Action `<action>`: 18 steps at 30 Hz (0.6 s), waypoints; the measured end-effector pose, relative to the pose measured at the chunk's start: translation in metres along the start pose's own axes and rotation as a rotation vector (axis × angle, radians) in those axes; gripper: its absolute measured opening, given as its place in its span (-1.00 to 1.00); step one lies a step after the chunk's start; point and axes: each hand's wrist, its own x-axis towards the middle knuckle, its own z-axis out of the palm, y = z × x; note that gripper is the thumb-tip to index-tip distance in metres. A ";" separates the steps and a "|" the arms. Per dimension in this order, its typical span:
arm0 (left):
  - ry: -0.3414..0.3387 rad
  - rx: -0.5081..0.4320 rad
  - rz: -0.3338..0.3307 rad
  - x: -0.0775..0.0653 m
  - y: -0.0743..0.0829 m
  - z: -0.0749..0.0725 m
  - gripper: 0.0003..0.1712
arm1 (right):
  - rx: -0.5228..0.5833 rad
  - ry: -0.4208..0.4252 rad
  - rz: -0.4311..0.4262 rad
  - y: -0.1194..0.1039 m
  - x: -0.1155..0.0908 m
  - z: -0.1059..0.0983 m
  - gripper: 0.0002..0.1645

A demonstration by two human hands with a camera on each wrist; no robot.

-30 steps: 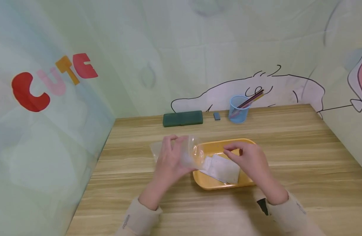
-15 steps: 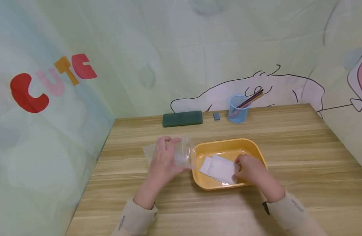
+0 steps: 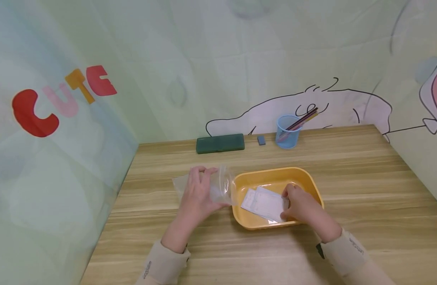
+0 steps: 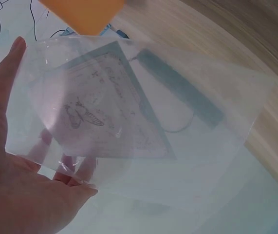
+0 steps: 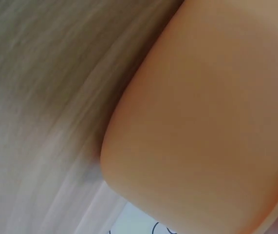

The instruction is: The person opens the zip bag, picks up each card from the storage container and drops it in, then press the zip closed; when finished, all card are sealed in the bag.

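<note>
Over the wood-grain bench (image 3: 357, 190), the left hand (image 3: 197, 198) grips a clear bag (image 3: 219, 190); the right hand (image 3: 301, 205) pinches overlapping cards (image 3: 267, 204); catching only one could shed the other.

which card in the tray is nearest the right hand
The upper white rectangular card, at the right hand; the other white card lies partly beneath, farther left.

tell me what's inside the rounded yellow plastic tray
The rounded yellow plastic tray holds at least two overlapping pale rectangular cards; the bare right hand curls round the upper one's right end. Hidden: the lower card's overlapped part and the tray floor beneath.
</note>
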 end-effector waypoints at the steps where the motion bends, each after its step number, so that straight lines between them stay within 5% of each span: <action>1: 0.000 0.000 -0.002 0.000 0.000 0.000 0.16 | 0.004 0.002 -0.002 0.000 0.000 0.000 -0.34; 7: 0.002 0.002 0.000 -0.001 0.000 0.000 0.15 | 0.014 0.018 -0.027 0.002 0.001 -0.002 -0.42; 18: 0.014 0.000 0.001 -0.002 0.000 0.001 0.15 | 0.032 0.042 -0.118 -0.001 -0.004 -0.011 -0.90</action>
